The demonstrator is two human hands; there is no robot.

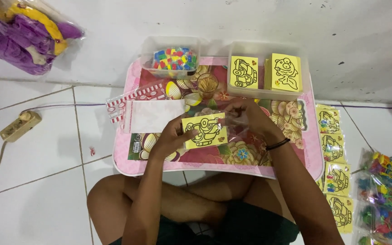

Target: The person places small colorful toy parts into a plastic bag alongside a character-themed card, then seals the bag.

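The left hand (169, 136) pinches the left edge of a yellow card (203, 130) printed with a black line drawing, fingers closed on it. The right hand (250, 115) grips a clear plastic sleeve (232, 129) at the card's right end, fingers curled shut around the film; the card's right part seems to lie inside the sleeve. A black band (277, 144) circles the right wrist.

Both hands work just above a pink tray table (128, 159) with a flower pattern, which sits over the person's crossed legs. Just left of the left hand lies a stack of clear bags (153, 115) with red-and-white striped tops. Beyond the hands, at the far edge of the table, stand two clear tubs: the one beyond the left hand (148, 54) holds small coloured pieces, the one beyond the right hand (262, 93) holds more yellow cards standing on edge. Between the tubs, a small clear cup (208, 84) rests on the table.

Right of the right arm, a row of packed yellow cards (334, 172) lies on the tiled floor, and further right sit bags of colourful bits (386, 195). Well left of the left hand, a power strip (20, 126) lies on the floor, and a bag of purple and yellow items (23, 34) leans against the wall.
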